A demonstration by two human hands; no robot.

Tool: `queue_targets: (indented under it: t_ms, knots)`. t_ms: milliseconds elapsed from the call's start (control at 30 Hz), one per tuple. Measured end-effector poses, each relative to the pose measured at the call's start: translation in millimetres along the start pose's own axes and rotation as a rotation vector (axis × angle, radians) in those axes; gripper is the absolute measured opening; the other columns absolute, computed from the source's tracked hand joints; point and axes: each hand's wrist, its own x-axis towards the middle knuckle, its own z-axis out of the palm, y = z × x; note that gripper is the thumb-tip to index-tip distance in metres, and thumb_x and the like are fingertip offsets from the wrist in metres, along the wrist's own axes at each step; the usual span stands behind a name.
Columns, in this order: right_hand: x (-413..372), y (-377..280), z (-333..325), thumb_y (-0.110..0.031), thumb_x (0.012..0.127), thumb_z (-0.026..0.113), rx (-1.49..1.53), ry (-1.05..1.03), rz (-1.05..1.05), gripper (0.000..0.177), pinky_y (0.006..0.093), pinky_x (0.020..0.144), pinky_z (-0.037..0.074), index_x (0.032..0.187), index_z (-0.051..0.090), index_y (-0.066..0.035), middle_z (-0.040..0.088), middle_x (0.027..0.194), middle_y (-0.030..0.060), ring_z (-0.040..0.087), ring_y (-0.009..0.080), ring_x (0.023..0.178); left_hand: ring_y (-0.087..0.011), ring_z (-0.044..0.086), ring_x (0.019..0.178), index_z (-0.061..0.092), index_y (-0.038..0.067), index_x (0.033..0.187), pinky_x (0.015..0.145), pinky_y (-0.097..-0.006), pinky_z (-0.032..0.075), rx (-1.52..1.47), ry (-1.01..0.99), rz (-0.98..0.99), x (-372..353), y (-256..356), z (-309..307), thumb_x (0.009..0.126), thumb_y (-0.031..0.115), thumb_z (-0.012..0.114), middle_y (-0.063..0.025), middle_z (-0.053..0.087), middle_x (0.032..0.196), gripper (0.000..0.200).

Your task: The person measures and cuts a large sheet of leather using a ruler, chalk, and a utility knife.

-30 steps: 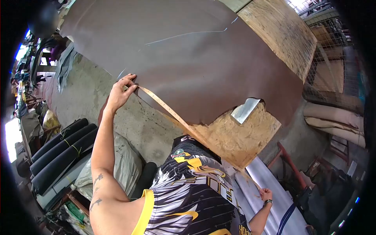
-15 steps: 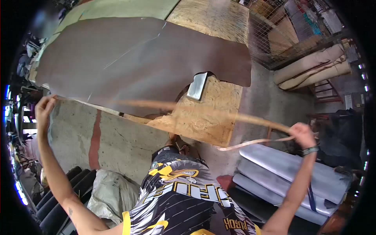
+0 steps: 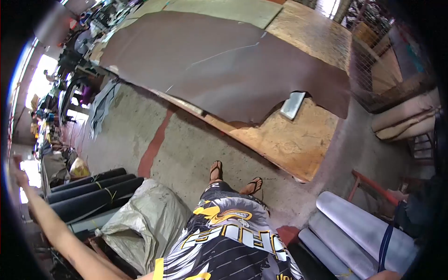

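My left hand (image 3: 19, 175) is raised at the far left edge of the head view, away from the table; its fingers are dim and smeared, so its grip is unclear. Only a sliver of skin from my right side shows at the bottom right, and no right-hand fingers can be made out. A large brown sheet (image 3: 210, 65) with pale marked lines lies across the wooden table (image 3: 303, 149). Beside its curved cutout rests a flat silvery block (image 3: 293, 105).
Grey rolls (image 3: 354, 224) lie at the lower right, near a red metal bar (image 3: 378, 186). Dark rolls (image 3: 93, 193) and a pale sack (image 3: 147, 224) are at the lower left. Beige rolls (image 3: 406, 116) and wire mesh stand at the right.
The long strip stretched between my hands is out of sight. My left hand has moved outward and down, my right hand has left the view, and the camera has turned left.
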Motion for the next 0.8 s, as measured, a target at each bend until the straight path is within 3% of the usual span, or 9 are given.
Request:
queue_targets:
  t_ms: [133,233,300,367,500,567,600,733,800]
  knots:
    - [-2,-27,-13,-0.016,0.094,0.067,-0.093,-0.054,0.005,0.019,0.027,0.071,0.05,0.108,0.064,-0.003,0.061,0.084,-0.0007,0.058,0.0109,0.074,-0.0194,0.07,0.088,0.074,0.009,0.106,0.074,-0.0347,0.056,0.22,-0.144,-0.226,-46,-156,13,0.097,0.037,0.066,-0.0061,0.072,0.096,0.03]
    - [-30,-87,-59,-0.016,0.094,0.067,-0.203,-0.13,-0.031,0.02,0.0273,0.072,0.051,0.109,0.063,-0.002,0.061,0.085,-0.0002,0.058,0.0114,0.074,-0.0128,0.061,0.068,0.074,0.006,0.084,0.061,-0.0323,0.051,0.133,-0.272,-0.023,-110,-254,115,0.091,0.029,0.071,-0.0033,0.067,0.072,0.024]
    - [-51,-150,-91,-0.016,0.094,0.068,-0.265,-0.216,-0.132,0.021,0.0275,0.072,0.051,0.11,0.063,-0.001,0.062,0.086,0.0001,0.059,0.0117,0.075,-0.0192,0.064,0.071,0.077,0.002,0.095,0.065,-0.0343,0.053,0.3,-0.369,0.102,-165,-254,172,0.086,0.011,0.067,-0.0092,0.075,0.085,0.017]
    - [-53,-218,-96,-0.015,0.095,0.068,-0.258,-0.291,-0.324,0.022,0.0276,0.073,0.051,0.111,0.063,-0.001,0.062,0.086,0.0004,0.059,0.012,0.075,-0.0155,0.06,0.065,0.074,-0.002,0.082,0.06,-0.0347,0.051,0.048,-0.478,-0.176,-203,-309,240,0.085,0.01,0.069,-0.0048,0.068,0.071,0.013]
    - [6,-325,-55,-0.015,0.095,0.069,-0.056,-0.356,-0.765,0.024,0.028,0.075,0.052,0.112,0.062,0.0,0.063,0.088,0.0011,0.06,0.0127,0.076,-0.0211,0.071,0.07,0.077,-0.003,0.082,0.067,-0.0396,0.055,0.398,-1.0,-0.083,-311,-247,347,0.077,0.011,0.072,-0.0178,0.072,0.071,0.016]
    - [82,-353,-20,-0.015,0.095,0.069,0.154,-0.277,-0.713,0.025,0.0282,0.076,0.052,0.113,0.062,0.001,0.063,0.088,0.0014,0.06,0.013,0.077,-0.031,0.074,0.088,0.075,-0.001,0.111,0.082,-0.0404,0.057,0.2,-1.318,-0.077,-347,-252,407,0.073,0.013,0.08,-0.0224,0.076,0.099,0.041]
    - [127,-355,1,-0.015,0.095,0.069,0.283,-0.185,-0.583,0.026,0.0283,0.076,0.052,0.114,0.062,0.001,0.064,0.088,0.0015,0.06,0.0132,0.077,-0.0377,0.071,0.102,0.069,0.001,0.121,0.092,-0.0423,0.055,0.29,-1.314,0.222,-361,-249,436,0.074,0.013,0.081,-0.0223,0.073,0.113,0.05]
    - [269,-277,72,-0.027,0.104,0.062,0.695,0.049,-0.033,0.024,0.0209,0.047,0.034,0.112,0.064,-0.005,0.065,0.083,0.0012,0.049,0.0019,0.057,-0.0375,0.052,0.134,0.063,0.006,0.129,0.112,-0.0432,0.043,-0.13,-1.081,0.548,-384,-105,507,0.08,0.011,0.078,-0.0187,0.06,0.138,0.052]
    - [305,-254,81,-0.038,0.104,0.062,1.028,0.118,-0.042,0.032,0.0212,0.043,0.028,0.11,0.063,-0.007,0.063,0.077,0.0016,0.039,0.0025,0.049,-0.0374,0.047,0.138,0.061,0.005,0.131,0.115,-0.0445,0.04,-0.29,-0.973,0.73,-376,-13,526,0.083,0.012,0.077,-0.0176,0.055,0.144,0.052]
